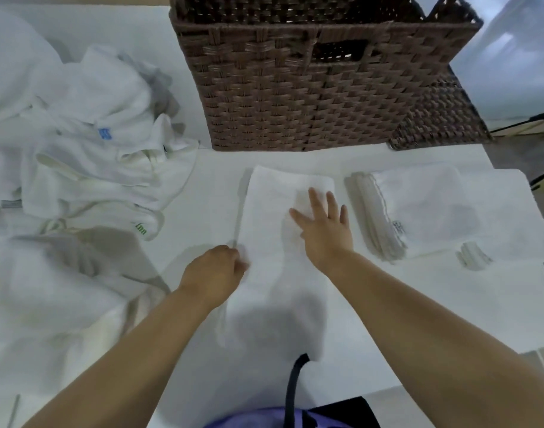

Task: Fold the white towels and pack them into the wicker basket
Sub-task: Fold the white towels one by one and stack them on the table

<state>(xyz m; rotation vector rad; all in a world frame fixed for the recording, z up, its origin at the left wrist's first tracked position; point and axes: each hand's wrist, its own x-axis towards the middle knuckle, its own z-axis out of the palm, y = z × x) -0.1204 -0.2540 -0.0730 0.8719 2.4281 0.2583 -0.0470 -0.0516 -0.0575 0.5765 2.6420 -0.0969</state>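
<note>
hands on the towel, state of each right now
Left hand: pinching the edge of the flat white cloth towel.
Right hand: open, pressing flat on it.

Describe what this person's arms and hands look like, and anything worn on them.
Both forearms are bare as far up as the frame shows, with no sleeves in view. The left hand and right hand wear no gloves, and no watch, ring or bracelet shows. At the bottom edge a purple garment covers the body, with a black strap curving up in front of it.
</note>
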